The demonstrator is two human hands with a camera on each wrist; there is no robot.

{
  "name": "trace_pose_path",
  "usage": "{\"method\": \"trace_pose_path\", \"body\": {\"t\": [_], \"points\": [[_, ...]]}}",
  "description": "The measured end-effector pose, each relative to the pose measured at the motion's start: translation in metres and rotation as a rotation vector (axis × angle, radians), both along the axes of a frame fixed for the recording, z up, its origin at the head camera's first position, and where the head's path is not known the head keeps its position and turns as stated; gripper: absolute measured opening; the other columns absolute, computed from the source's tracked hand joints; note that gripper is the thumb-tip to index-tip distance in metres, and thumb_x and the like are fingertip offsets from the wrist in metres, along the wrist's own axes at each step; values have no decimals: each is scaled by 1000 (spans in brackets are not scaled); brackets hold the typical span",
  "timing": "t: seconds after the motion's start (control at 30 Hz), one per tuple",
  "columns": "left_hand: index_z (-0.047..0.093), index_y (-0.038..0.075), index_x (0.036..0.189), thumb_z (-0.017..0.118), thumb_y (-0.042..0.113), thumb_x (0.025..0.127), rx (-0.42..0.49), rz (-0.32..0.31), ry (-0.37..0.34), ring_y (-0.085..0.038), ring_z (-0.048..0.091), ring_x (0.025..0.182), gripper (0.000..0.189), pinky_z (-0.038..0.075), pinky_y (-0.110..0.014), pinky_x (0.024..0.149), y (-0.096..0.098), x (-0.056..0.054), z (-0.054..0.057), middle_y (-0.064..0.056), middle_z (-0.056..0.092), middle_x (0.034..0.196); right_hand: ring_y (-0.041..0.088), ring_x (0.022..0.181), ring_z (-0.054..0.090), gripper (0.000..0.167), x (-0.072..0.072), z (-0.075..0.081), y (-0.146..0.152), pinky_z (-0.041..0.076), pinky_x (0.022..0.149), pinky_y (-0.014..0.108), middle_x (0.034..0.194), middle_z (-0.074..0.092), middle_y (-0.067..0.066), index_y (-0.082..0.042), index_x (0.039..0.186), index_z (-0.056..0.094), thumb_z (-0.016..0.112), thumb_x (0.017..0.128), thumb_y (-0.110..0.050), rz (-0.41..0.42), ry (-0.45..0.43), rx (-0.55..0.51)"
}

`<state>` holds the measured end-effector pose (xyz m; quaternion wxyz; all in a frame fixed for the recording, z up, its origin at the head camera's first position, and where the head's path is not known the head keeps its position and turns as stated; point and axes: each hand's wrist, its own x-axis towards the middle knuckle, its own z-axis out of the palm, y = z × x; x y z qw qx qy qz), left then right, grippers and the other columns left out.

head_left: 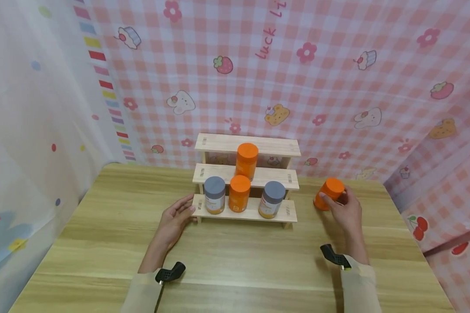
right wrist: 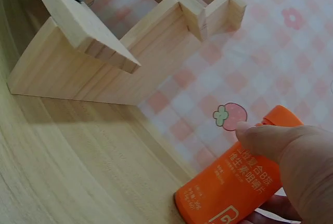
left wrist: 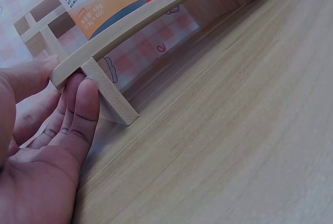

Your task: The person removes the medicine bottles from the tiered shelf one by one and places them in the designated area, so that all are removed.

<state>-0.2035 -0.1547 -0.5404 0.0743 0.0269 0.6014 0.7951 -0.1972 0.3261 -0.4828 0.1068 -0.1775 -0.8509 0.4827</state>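
Observation:
A three-step wooden display shelf (head_left: 247, 174) stands at the back of the table. My left hand (head_left: 176, 221) pinches the left end of its lowest step, thumb over the edge (left wrist: 58, 73) and fingers beneath. On that step are a grey-capped bottle (head_left: 214, 195), an orange bottle (head_left: 239, 194) and another grey-capped bottle (head_left: 272, 200). Another orange bottle (head_left: 246, 161) stands on the middle step; the top step is bare. To the right of the shelf, my right hand (head_left: 346, 211) grips an orange bottle (right wrist: 234, 182) round its side, its base close to the table surface.
The wood-grain table (head_left: 235, 269) extends in front and to both sides of the shelf. Behind it hangs a pink checked cloth (head_left: 235, 95), with a white patterned curtain (head_left: 35, 113) on the left. Black wrist cameras (head_left: 170, 273) sit on both sleeves.

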Motion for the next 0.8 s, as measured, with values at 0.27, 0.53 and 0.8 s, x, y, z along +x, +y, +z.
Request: {"method": "trace_pose_path", "body": {"t": [0.27, 0.53, 0.8], "points": [[44, 0, 153, 62, 6, 102, -6, 2, -1, -8, 65, 95, 54, 61, -22, 78, 1, 1, 0, -2, 62, 115, 29, 123, 58, 85, -1, -2, -4, 47, 79, 13, 138, 59, 19, -15, 156, 40, 78, 88, -51, -63, -9, -24], [43, -3, 152, 60, 3, 102, 16, 7, 0, -9, 65, 94, 54, 60, -22, 77, 0, -2, 0, -1, 62, 114, 36, 137, 49, 93, -3, 5, 3, 47, 112, 51, 149, 51, 22, -13, 160, 29, 66, 91, -63, 2, -43, -50], [42, -2, 153, 59, 2, 102, 11, 5, -10, -8, 65, 94, 54, 60, -22, 77, 1, 0, 4, 1, 62, 114, 40, 144, 42, 94, 1, 15, 6, 37, 120, 59, 162, 37, 20, -18, 165, 20, 67, 94, -58, 78, -12, -50]]}}
